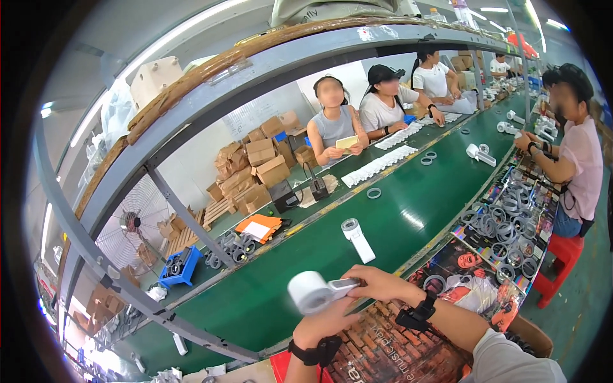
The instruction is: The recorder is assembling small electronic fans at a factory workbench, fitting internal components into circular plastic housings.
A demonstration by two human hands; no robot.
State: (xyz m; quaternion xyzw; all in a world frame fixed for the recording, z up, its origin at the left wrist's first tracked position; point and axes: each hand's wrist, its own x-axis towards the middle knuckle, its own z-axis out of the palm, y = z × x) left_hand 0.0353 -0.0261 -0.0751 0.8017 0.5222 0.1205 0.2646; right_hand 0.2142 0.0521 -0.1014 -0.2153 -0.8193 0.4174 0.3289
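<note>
In the head view, the right hand (378, 283) is clamped on the handle (343, 286) of a white round-headed device (306, 292) above the green belt (255, 297); the left hand (324, 322) is just below, its grip impossible to tell. Another white device (360, 244) lies farther along the belt, and grey rings (511, 204) crowd the right-hand tabletop (389, 348).

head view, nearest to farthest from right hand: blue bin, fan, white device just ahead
1. White device: on the belt, just ahead of the right hand
2. Blue bin: across the belt, left
3. Fan: beyond the bin, farther left
</note>
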